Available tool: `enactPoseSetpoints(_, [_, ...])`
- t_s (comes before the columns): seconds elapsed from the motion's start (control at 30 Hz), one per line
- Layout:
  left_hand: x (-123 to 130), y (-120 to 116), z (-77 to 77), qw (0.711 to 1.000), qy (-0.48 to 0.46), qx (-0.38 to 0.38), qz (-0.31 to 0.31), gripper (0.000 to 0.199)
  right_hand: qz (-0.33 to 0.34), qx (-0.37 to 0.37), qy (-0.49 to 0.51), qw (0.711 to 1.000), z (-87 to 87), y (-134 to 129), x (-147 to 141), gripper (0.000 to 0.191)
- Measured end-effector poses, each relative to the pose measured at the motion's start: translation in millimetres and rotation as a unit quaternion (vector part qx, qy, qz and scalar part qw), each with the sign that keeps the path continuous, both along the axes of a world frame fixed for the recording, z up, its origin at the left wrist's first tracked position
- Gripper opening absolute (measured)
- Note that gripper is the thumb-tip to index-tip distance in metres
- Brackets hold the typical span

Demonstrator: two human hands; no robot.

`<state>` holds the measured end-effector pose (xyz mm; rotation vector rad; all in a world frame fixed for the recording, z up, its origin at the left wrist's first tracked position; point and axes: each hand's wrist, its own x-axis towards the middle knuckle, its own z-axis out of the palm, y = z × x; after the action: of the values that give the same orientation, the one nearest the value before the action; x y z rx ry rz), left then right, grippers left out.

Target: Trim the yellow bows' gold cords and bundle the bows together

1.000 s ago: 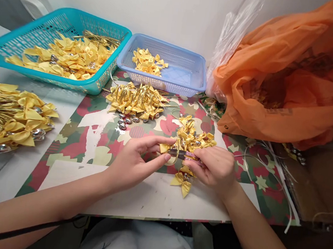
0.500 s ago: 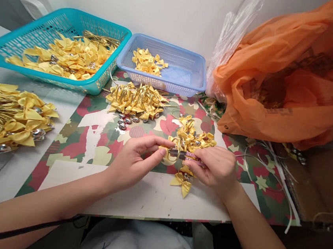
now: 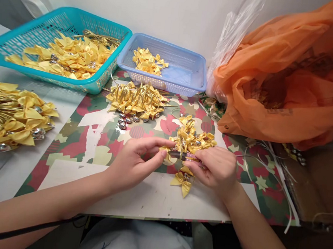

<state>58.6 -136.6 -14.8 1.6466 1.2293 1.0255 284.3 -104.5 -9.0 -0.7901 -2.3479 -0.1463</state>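
Observation:
My left hand (image 3: 138, 163) is closed in a pinch, thumb and forefinger on a yellow ribbon bow (image 3: 165, 153) with a gold cord loop. My right hand (image 3: 217, 167) is wrapped around pliers (image 3: 178, 154) with dark jaws and pinkish-purple dotted handles. Their dark end reaches through or beside the gold loop near my left fingertips; exactly what it touches is too small to tell. Just behind both hands lies a heap of yellow bows (image 3: 193, 137) with small silver bells. A single bow (image 3: 182, 185) with a bell rests on the white sheet below my right hand.
A teal basket (image 3: 93, 83) of bows and gold cords stands back left, beside a blue basket (image 3: 165, 82) holding bows. Bundled bows (image 3: 139, 100) with bells lie in front. More bundles (image 3: 15, 120) sit far left. An orange bag (image 3: 244, 120) and white strips (image 3: 280, 176) are at right.
The dark end of the pliers and the gold loop have shifted very slightly at my left fingertips. Both hands stay in almost the same place.

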Motion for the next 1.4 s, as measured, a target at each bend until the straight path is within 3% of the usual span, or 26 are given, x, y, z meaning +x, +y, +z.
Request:
enactPoseSetpoints(0.33, [1,1,0.6,1.0,-0.021,-0.013,-0.007,0.024,0.007,-0.008,0.019,1.0,-0.2,0,0,0.037])
enactPoseSetpoints(0.5, [0,2,-0.2,0.998,-0.057,-0.032,-0.023,0.028,0.0,-0.045,0.067,0.997,0.9,3,2,0.032])
enactPoseSetpoints(0.77, [1,1,1.7,0.996,-0.084,-0.01,-0.027,0.044,-0.002,-0.118,0.096,0.988,0.9,7,4,0.038])
enactPoseSetpoints(1.1, [0,3,0.1,0.995,-0.094,-0.01,-0.038,0.017,-0.013,-0.136,0.117,0.984,3.0,9,9,0.038])
enactPoseSetpoints(1.4, [-3,4,2.4,0.993,-0.098,-0.001,-0.07,0.023,0.01,-0.255,0.18,0.95,2.0,-2,-1,0.05])
